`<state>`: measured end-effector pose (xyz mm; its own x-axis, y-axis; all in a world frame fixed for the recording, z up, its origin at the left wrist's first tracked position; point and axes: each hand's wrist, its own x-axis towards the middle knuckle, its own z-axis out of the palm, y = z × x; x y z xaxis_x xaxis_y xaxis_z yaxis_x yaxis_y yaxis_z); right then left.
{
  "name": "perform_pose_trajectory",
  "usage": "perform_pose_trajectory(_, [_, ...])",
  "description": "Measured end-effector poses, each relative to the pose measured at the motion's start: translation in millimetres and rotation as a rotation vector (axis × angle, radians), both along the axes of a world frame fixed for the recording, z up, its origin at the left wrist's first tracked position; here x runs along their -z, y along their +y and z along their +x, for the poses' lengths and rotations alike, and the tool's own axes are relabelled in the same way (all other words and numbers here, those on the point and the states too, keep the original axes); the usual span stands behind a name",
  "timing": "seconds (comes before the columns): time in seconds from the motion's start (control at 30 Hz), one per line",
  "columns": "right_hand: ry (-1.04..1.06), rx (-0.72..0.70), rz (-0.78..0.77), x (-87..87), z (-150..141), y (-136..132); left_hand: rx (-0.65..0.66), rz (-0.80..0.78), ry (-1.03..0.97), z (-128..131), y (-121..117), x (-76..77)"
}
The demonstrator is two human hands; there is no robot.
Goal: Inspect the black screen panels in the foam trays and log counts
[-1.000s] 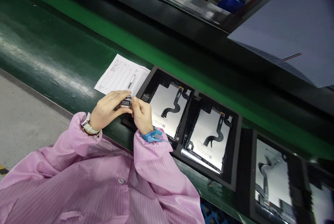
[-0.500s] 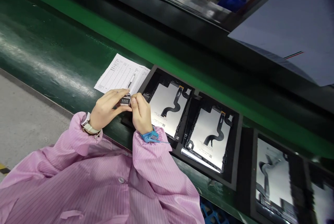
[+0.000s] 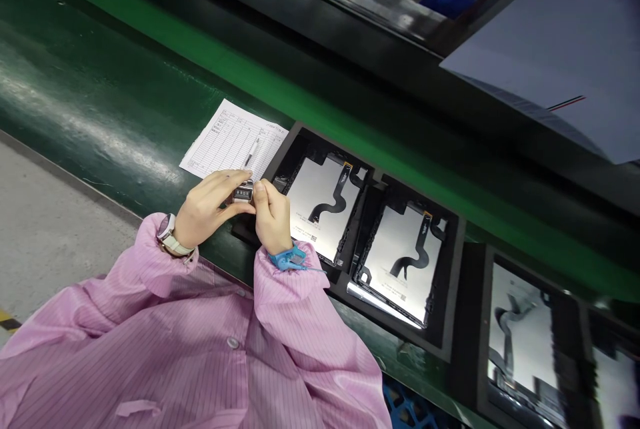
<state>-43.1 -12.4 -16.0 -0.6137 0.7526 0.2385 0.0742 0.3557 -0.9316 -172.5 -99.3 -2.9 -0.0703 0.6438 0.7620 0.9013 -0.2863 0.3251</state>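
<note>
A small metal tally counter (image 3: 243,193) with a row of digits is held in front of my body, above the near edge of the bench. My left hand (image 3: 207,205) wraps around it, thumb below and fingers over the top. At its right side, the closed fingers of my right hand (image 3: 271,212) pinch the counter's end, where a side knob may be hidden. Just beyond my hands lies a printed form (image 3: 220,139) with a pen (image 3: 253,152) on it. To the right, a dark tray (image 3: 457,269) holds two display panels, a left one (image 3: 305,199) and a right one (image 3: 385,242), each with a black ribbon cable.
Another dark tray (image 3: 484,329) with similar panels stands farther right. A green belt strip (image 3: 200,72) runs behind the green bench (image 3: 100,115). White sheets (image 3: 545,62) hang at upper right. A blue crate (image 3: 407,409) shows below the bench edge.
The digits on the counter look different, and the counter has tilted slightly. Both hands stay in nearly the same place, and the view has shifted a little.
</note>
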Motion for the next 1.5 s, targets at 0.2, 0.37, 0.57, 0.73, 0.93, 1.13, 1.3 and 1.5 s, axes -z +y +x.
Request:
perform_pose_trajectory(0.2, [0.003, 0.012, -0.032, -0.2, 0.0, -0.2, -0.005, -0.007, -0.005, 0.7, 0.1, 0.3])
perform_pose_trajectory(0.37, [0.007, 0.024, -0.049, 1.8, -0.4, -0.8, 0.003, -0.003, -0.013, 1.1, 0.8, -0.3])
perform_pose_trajectory(0.57, [0.007, 0.033, -0.072, 2.0, -1.4, -0.7, 0.012, -0.014, -0.016, 1.1, 1.3, -0.2])
perform_pose_trajectory(0.73, [0.0, 0.033, -0.088, 1.7, -1.8, -1.1, 0.0, -0.016, -0.015, 0.9, 0.7, 2.0])
perform_pose_trajectory(0.93, [-0.011, 0.033, -0.109, 2.4, -1.8, -1.5, 0.001, -0.029, -0.027, 0.5, -0.4, 5.4])
perform_pose_trajectory(1.13, [-0.026, 0.037, -0.136, 6.0, -3.5, -1.3, 0.001, -0.032, -0.013, 1.6, -1.1, 2.8])
perform_pose_trajectory(1.3, [-0.036, 0.028, -0.132, 6.3, -3.7, -1.5, -0.023, -0.041, 0.007, 1.0, -2.0, 2.6])
perform_pose_trajectory(1.5, [-0.033, 0.001, -0.086, 3.0, -2.9, -2.3, -0.049, -0.044, 0.017, -3.2, -4.8, 4.3])
